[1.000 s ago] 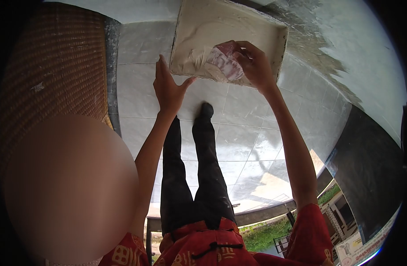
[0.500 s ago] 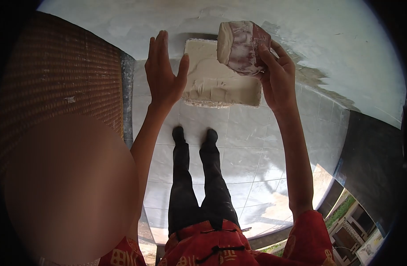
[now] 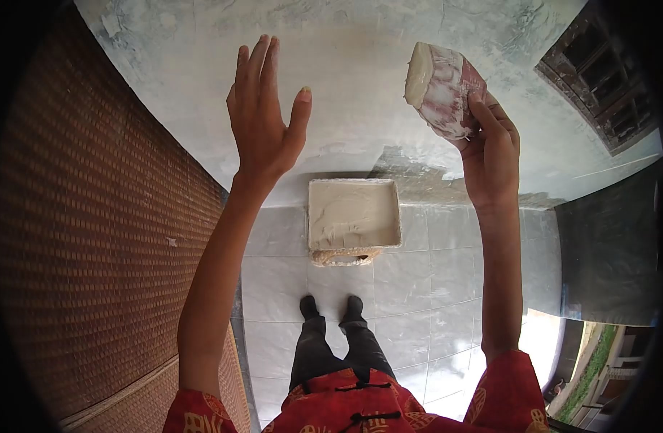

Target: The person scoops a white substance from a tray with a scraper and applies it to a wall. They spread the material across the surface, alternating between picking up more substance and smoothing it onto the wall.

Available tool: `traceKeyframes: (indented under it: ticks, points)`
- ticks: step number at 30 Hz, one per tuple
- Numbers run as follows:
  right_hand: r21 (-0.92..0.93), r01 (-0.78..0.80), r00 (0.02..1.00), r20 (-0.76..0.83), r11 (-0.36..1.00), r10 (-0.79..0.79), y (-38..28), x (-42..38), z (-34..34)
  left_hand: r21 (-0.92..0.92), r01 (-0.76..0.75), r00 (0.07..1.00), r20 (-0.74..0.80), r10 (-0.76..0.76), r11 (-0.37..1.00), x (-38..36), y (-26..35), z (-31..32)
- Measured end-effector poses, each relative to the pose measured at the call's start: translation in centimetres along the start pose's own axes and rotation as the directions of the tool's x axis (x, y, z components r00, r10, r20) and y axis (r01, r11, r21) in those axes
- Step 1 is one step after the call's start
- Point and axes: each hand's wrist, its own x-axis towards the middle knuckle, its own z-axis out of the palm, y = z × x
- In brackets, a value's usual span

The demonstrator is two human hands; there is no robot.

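Note:
My left hand point(image 3: 265, 119) is raised in front of the pale wall with its fingers stretched out, holding nothing. At the right, my right hand point(image 3: 491, 148) grips a reddish scraper point(image 3: 450, 90) smeared with white paste. A thick bead of paste lies along the scraper's left edge. Between my forearms and lower down, a rectangular tray point(image 3: 399, 224) of cream-coloured paste rests on a paste-smeared support above the floor, beyond my feet.
A patchy plastered wall point(image 3: 346, 94) spans the top, with a dark wooden vent or window point(image 3: 602, 76) at upper right. Woven matting point(image 3: 122, 216) lines the left side. Below is a grey tiled floor point(image 3: 403, 281); a dark panel point(image 3: 613, 245) stands at the right.
The view has tilted up, showing more wall, and the tray appears lower and smaller. My right hand and the scraper have moved right, farther from my left hand. A blurred shape at lower left is gone.

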Motion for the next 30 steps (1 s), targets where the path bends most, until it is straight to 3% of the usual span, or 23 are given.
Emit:
traceKeyframes:
  ticks: [6, 15, 30]
  points:
    - [0.029, 0.175, 0.984, -0.022, 0.984, -0.174, -8.0, -0.5, 2.3, 0.064, -0.183, 0.966, -0.175, 0.191, 0.981, 8.2, 2.1, -4.0]
    - [0.119, 0.374, 0.921, 0.065, 0.92, -0.384, -16.1, 1.7, 0.3, 0.186, -0.33, 0.862, -0.341, 0.376, 0.926, 16.8, 7.1, -6.5]
    - [0.1, 0.556, 0.828, 0.019, 0.825, -0.561, -24.9, 8.7, -10.9, 0.25, -0.363, 0.83, -0.35, 0.433, 0.898, 24.8, 17.3, -1.1]
